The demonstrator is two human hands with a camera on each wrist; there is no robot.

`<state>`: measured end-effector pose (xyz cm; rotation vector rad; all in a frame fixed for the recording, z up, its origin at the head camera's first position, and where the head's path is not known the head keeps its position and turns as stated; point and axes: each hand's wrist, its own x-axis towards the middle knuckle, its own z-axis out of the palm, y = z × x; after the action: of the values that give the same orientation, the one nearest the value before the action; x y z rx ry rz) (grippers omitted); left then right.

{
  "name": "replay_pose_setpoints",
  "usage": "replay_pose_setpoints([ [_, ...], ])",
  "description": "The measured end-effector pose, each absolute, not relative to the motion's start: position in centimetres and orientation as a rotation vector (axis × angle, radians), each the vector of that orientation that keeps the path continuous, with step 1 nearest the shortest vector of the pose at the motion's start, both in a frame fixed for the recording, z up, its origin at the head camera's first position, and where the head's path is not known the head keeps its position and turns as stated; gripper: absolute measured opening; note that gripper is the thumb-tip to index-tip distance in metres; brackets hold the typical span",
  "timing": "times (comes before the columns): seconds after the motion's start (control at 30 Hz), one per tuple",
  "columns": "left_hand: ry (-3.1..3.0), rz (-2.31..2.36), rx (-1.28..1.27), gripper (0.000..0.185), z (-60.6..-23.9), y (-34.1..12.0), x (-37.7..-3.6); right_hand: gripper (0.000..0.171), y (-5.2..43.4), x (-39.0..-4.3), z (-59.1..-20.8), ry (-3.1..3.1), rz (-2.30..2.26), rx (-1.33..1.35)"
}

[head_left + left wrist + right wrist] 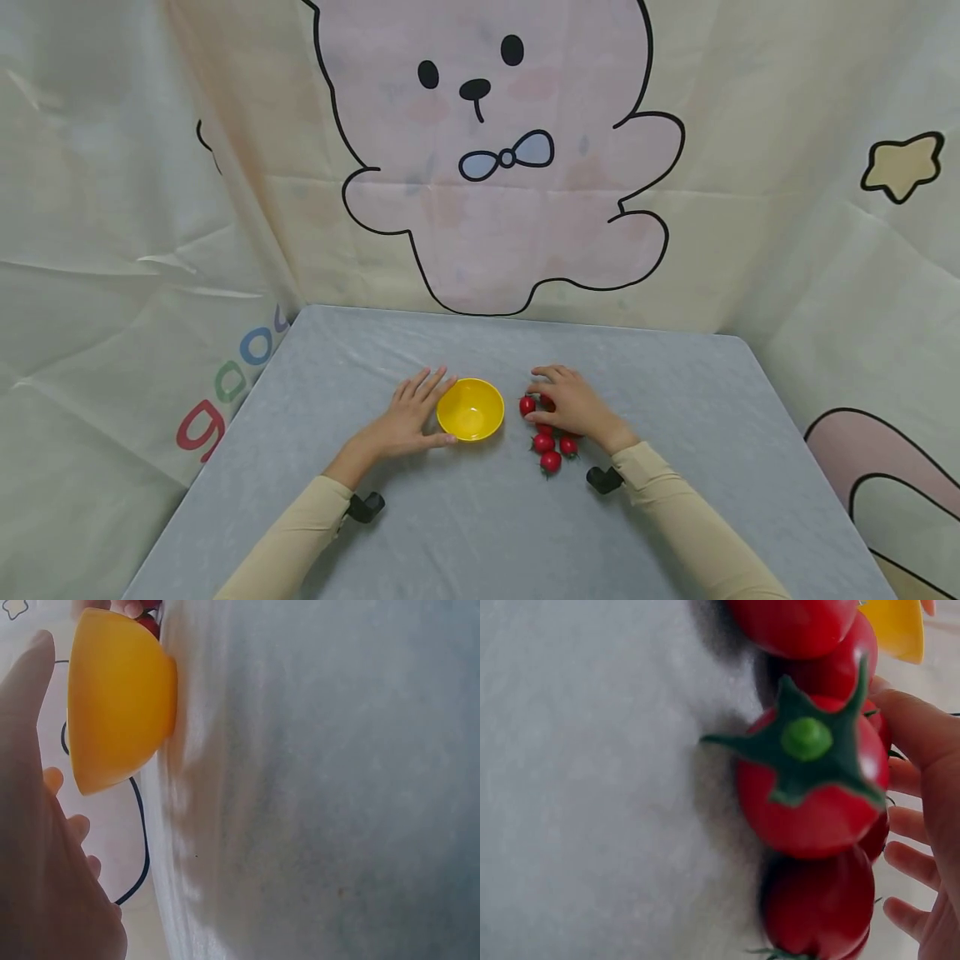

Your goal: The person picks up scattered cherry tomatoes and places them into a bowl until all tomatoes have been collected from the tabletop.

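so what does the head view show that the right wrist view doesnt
Only the head view shows the left hand resting against the yellow bowl, the bowl's empty inside, the grey table and the cartoon backdrop.

Only the right wrist view shows a tomato's green stem cap close up.

Both show the red cherry tomatoes, the right hand over them, and some of the bowl.

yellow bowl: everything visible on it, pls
The yellow bowl is small, round and plain, glossy like plastic, with a narrow foot seen in the left wrist view. It stands upright and empty on the grey table. The left hand lies beside it, fingers straight, thumb at its near rim. Red cherry tomatoes lie apart to its right.
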<state>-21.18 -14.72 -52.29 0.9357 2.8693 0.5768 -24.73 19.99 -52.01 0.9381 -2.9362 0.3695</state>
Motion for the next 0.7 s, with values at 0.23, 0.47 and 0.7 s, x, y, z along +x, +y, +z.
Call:
replay_pose_setpoints([
  [0.23,2.867,0.582,0.895,0.099,-52.8,-14.6,-21.2,0.048,19.5,-24.7,-52.0,-2.964,0.36,0.893],
  [0.47,2.852,0.608,0.873,0.1,-53.2,-14.5,-21.2,0.043,19.0,-24.6,-51.8,-2.993,0.387,0.864],
  [0.7,2.822,0.642,0.86,0.1,-53.2,-14.5,-21.1,0.041,18.8,-24.6,-51.6,-2.986,0.385,0.874],
])
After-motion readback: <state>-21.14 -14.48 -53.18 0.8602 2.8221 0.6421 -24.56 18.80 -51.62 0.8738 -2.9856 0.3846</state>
